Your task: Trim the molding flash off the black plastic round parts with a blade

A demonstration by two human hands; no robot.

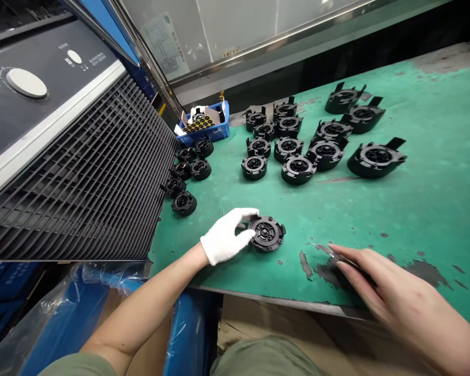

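My left hand [230, 236], in a white glove, grips the left side of a round black plastic housing [267, 233] between thumb and fingers. The housing sits on or just above the green mat, its face of rings and small holes turned up. My right hand [372, 282] is bare and pinches a slim, pointed metal tool [330, 251], its tip directed left toward the housing but apart from it. Most of the tool is hidden by the fingers, so its exact kind does not show.
Several similar black housings [298, 168] stand in loose rows at the back. Another group [184, 202] lines the left, beside a grey machine with a slatted grille [102, 172]. Behind it is a blue bin [226, 120] with round yellow-black pieces. The green mat [434, 209] has dark worn patches.
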